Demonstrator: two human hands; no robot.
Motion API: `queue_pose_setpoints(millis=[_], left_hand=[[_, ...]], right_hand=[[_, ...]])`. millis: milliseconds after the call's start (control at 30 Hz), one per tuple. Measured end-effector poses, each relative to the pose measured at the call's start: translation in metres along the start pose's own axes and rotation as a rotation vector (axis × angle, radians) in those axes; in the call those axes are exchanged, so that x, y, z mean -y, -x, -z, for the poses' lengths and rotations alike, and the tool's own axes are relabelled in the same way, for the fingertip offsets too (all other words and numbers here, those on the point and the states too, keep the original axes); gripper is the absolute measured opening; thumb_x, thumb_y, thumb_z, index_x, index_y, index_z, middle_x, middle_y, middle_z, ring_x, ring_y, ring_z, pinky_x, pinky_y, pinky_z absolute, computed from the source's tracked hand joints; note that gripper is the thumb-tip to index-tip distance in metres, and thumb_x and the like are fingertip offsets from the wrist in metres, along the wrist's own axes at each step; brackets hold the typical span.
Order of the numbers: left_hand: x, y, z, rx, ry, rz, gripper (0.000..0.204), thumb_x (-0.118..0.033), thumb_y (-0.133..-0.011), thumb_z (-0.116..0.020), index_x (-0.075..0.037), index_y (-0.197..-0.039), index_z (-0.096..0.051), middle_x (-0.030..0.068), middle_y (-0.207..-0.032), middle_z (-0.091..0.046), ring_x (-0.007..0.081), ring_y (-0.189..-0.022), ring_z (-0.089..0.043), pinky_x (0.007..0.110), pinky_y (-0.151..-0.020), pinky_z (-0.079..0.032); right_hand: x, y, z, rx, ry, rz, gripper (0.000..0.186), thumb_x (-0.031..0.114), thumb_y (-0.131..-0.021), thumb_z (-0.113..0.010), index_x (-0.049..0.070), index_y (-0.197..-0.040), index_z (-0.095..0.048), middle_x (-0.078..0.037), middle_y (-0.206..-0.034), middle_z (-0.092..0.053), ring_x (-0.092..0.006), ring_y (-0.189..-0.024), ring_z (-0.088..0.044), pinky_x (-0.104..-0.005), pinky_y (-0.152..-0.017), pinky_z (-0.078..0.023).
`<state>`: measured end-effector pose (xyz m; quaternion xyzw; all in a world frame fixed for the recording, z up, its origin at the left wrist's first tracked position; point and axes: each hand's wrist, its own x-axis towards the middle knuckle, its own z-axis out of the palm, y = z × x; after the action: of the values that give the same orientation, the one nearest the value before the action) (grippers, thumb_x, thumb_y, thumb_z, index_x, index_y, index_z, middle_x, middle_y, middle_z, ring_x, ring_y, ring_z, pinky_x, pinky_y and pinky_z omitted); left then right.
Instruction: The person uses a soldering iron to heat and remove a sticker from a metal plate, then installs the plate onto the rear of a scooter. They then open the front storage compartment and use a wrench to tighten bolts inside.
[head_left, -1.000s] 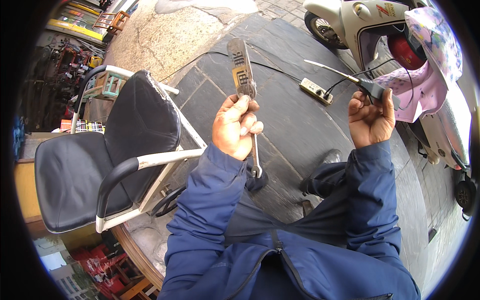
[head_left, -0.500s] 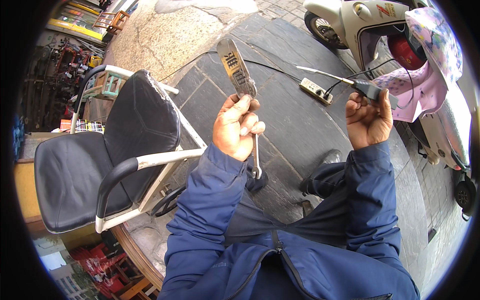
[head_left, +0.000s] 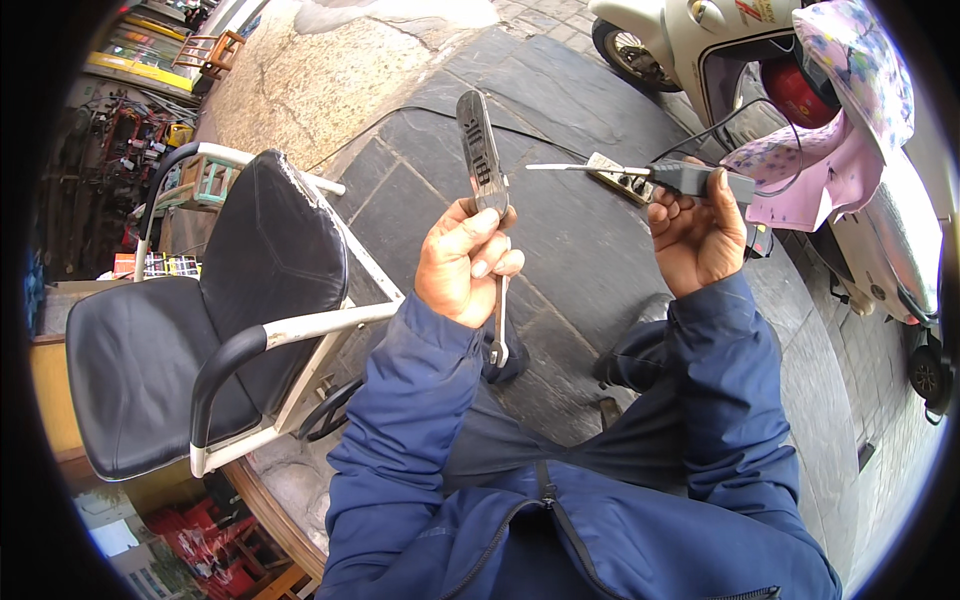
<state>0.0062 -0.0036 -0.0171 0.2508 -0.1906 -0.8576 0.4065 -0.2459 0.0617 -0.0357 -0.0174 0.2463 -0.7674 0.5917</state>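
My left hand [head_left: 462, 268] is closed on the lower end of a long flat metal plate [head_left: 480, 150] with a rounded top and dark characters on its face. A wrench [head_left: 500, 335] hangs out below the same fingers, its open jaw pointing down. My right hand [head_left: 700, 235] grips a grey-handled tool [head_left: 685, 178] with a long thin pale rod, which looks like a soldering iron. That rod points left toward the plate, with a gap between them. The joint between plate and wrench is hidden by my left fingers.
A power strip [head_left: 608, 168] with cords lies on the dark stone paving [head_left: 560, 250] behind the tool. A black chair [head_left: 270, 250] with a pale frame stands on the left. At the right is a parked scooter [head_left: 715, 30] with a pink cover [head_left: 800, 170].
My right hand has moved left, bringing the grey tool nearer the plate and turning its rod more level. My left hand has shifted slightly left and down, turning the plate more edge-on.
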Motion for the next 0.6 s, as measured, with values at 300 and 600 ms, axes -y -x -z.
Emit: queue_pose_setpoints(millis=[300, 600], left_hand=[[0.0005, 0.0009, -0.0062, -0.048, -0.06, -0.004, 0.009, -0.003, -0.088, -0.06, -0.008, -0.095, -0.061, 0.0096, -0.093, -0.067, 0.0036, -0.044, -0.038, 0.024, -0.054, -0.035], [0.0019, 0.0003, -0.0027, 0.028, -0.037, 0.024, 0.023, -0.003, -0.089, -0.057, -0.008, -0.112, -0.058, 0.0103, -0.096, -0.066, 0.0032, -0.045, -0.037, 0.024, -0.055, -0.034]], right_hand=[[-0.0008, -0.0009, 0.0005, -0.013, 0.014, 0.012, 0.034, 0.034, -0.088, -0.067, 0.006, -0.105, -0.061, -0.009, -0.086, -0.063, -0.0222, -0.078, -0.064, -0.0369, -0.07, -0.055], [-0.0011, -0.0006, 0.0003, 0.005, -0.001, -0.008, 0.036, 0.035, -0.089, -0.066, 0.005, -0.107, -0.06, -0.01, -0.089, -0.065, -0.0232, -0.08, -0.063, -0.0364, -0.07, -0.055]])
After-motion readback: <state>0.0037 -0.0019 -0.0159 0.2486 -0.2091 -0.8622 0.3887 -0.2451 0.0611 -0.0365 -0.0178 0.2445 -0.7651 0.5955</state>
